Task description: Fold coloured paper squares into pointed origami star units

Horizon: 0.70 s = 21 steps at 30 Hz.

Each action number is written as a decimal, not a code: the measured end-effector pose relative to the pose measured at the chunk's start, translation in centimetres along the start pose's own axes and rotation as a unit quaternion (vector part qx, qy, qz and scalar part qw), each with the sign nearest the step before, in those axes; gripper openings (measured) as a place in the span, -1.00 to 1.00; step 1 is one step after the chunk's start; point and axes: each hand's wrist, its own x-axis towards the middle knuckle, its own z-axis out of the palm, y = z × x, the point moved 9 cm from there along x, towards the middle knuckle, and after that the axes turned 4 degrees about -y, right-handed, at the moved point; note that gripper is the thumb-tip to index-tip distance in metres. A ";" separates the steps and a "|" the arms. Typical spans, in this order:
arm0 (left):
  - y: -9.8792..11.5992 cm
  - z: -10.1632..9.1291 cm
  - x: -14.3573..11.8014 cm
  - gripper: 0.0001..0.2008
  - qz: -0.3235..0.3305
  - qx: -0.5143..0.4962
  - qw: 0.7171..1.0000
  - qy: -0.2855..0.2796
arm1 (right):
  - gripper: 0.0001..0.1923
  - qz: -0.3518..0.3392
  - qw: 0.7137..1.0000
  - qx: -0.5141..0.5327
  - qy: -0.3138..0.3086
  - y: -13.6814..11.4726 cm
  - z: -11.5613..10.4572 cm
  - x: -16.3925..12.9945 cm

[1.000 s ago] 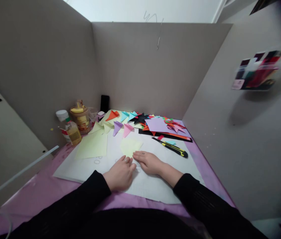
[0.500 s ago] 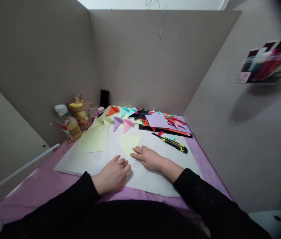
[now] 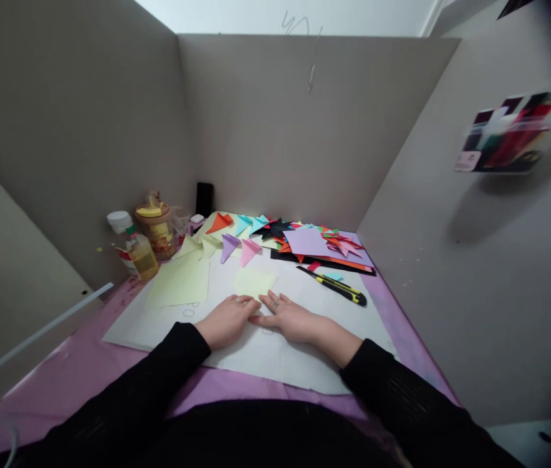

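Note:
A piece of pale yellow-green paper [image 3: 255,282] lies flat in front of my hands, its near edge hidden under the fingers. My left hand [image 3: 228,320] is closed over that near edge, fingers together, thumb out of sight. Close beside it, my right hand [image 3: 294,318] rests palm down with fingers spread, their tips at the paper's lower right. Both hands lie on a large white sheet [image 3: 299,361] with pencilled marks. A larger yellow-green sheet [image 3: 179,283] is to the left. Folded purple [image 3: 229,246] and pink [image 3: 249,251] paper pieces sit just beyond.
A yellow-and-black utility knife [image 3: 338,288] lies at the right. Colourful folded papers and a lilac sheet [image 3: 306,241] are piled at the back. An oil bottle [image 3: 143,257], a brown tub [image 3: 158,231] and a black phone [image 3: 204,198] stand back left. Grey panels [image 3: 275,123] enclose the table.
My left hand has moved right and forward to the paper's near edge, next to my right hand. My right hand stays nearly in place, its fingers more spread. The view has tilted slightly.

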 end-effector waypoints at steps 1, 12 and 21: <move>0.0 0.3 0.1 -0.66 0.000 -0.007 1.000 -0.004 | -0.38 -0.004 1.000 0.008 0.001 0.0 0.1 0.0; -1.0 1.2 -0.3 -0.60 -0.008 -0.068 0.998 -0.006 | -0.39 -0.027 0.982 0.136 0.126 2.0 -1.3 -0.7; -0.5 1.1 -0.7 -0.66 0.019 -0.087 0.996 0.028 | -0.52 -0.017 0.991 0.008 0.129 1.1 -0.8 -0.2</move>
